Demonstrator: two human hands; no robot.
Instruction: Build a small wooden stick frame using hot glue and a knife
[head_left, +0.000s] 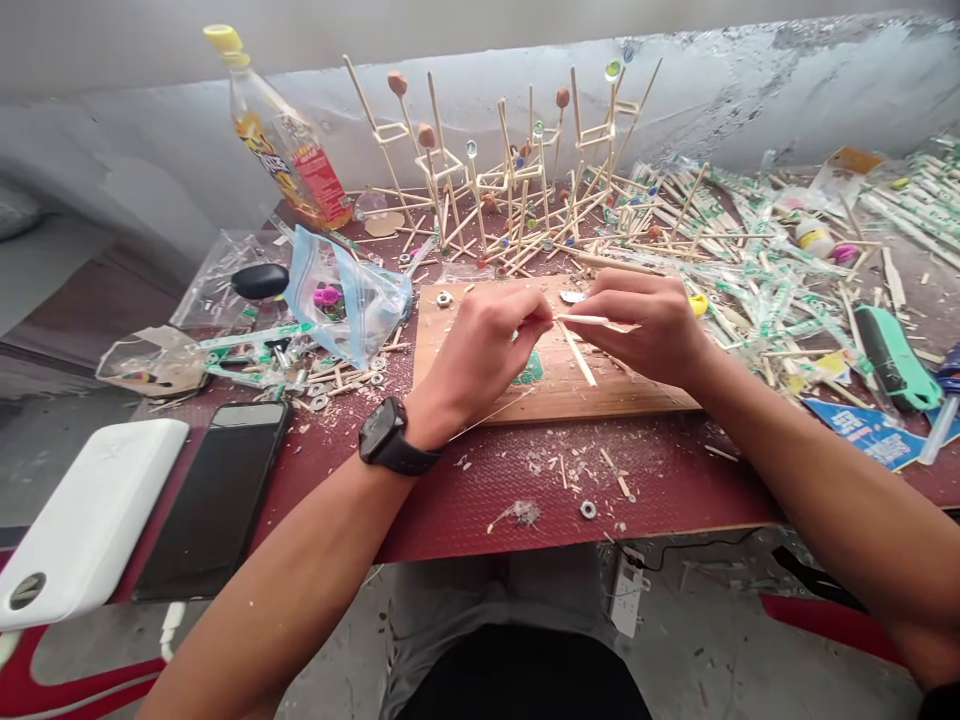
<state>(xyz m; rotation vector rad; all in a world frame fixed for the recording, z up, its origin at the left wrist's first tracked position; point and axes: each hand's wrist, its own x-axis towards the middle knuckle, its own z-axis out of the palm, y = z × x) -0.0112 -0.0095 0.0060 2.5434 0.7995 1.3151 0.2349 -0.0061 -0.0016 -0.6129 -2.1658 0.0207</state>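
Over the wooden board (pixel 480 385), my left hand (pixel 491 335) is closed in a pinch, its fingertips at the ends of two thin wooden sticks. My right hand (pixel 645 320) is closed on one pale wooden stick (pixel 589 319), which points left to those fingertips. The second wooden stick (pixel 579 357) slants down toward me from the same spot; whether it touches the board I cannot tell. Part of a green print (pixel 530 369) shows on the board beside my left hand. A metal nut (pixel 444 299) sits at the board's far left corner.
Behind the board stand stick frames (pixel 450 165) topped with marbles and brown lumps. A bottle (pixel 289 150), a plastic bag (pixel 349 290), a phone (pixel 217 495) and a white power bank (pixel 94 510) are on the left. Stick wrappers (pixel 739 280) and a green-handled cutter (pixel 896 355) lie right.
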